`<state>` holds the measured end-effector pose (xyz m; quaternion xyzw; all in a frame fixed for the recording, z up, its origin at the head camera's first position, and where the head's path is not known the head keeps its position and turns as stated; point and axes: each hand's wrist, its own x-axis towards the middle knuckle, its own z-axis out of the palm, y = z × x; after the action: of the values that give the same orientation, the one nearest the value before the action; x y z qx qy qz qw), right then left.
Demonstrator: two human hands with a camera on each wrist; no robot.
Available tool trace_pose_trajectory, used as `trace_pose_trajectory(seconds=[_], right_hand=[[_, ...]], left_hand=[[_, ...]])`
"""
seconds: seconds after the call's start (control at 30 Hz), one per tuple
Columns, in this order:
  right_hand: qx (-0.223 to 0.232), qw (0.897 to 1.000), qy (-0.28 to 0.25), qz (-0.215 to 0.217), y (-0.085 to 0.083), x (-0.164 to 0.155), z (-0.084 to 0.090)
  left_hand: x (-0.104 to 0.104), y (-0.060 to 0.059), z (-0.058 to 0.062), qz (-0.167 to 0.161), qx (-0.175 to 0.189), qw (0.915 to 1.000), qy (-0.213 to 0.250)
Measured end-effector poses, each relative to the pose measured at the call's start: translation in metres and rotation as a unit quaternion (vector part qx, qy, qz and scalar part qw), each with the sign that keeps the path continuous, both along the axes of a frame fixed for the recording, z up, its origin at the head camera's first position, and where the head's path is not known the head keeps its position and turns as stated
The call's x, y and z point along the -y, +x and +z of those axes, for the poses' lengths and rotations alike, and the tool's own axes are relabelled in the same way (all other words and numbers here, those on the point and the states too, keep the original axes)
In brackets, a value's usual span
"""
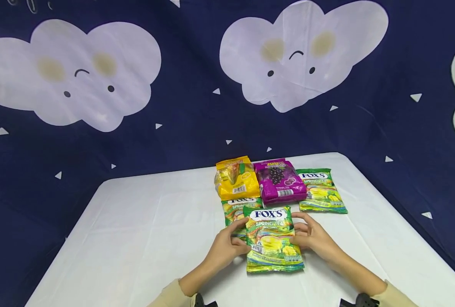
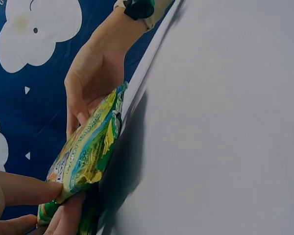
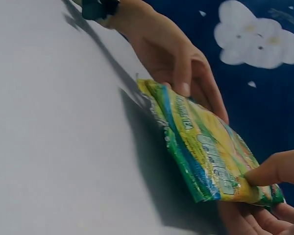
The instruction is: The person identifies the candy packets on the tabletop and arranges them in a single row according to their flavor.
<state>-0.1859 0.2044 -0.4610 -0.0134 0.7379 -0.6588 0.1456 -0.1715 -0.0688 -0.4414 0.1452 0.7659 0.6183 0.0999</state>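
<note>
A green and yellow candy bag [image 1: 271, 236] marked FOX'S SPRING TEA is held between both hands, its printed face toward the head camera. My left hand [image 1: 227, 243] grips its left edge, thumb on the front and fingers behind. On the opposite edge my right hand [image 1: 313, 236] holds it the same way. In the left wrist view the bag [image 2: 85, 152] tilts, with its shadow on the white surface beneath. The right wrist view shows the bag's crimped end [image 3: 159, 117] raised over the table. Behind it, a second FOX'S bag [image 1: 233, 211] is partly covered.
A yellow candy bag [image 1: 236, 179] and a purple candy bag [image 1: 279, 181] lie side by side toward the back of the white table [image 1: 154, 230]. Another green FOX'S bag [image 1: 321, 192] lies to their right. A dark blue cloth with clouds [image 1: 190, 85] hangs behind.
</note>
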Motion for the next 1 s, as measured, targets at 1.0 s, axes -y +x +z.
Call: trace_pose_trajectory(seconds=[1.0], right_hand=[[-0.057, 0.994, -0.048, 0.081, -0.04, 0.099, 0.007]], left_hand=[[0.091, -0.021, -0.004, 0.113, 0.008, 0.9936, -0.004]])
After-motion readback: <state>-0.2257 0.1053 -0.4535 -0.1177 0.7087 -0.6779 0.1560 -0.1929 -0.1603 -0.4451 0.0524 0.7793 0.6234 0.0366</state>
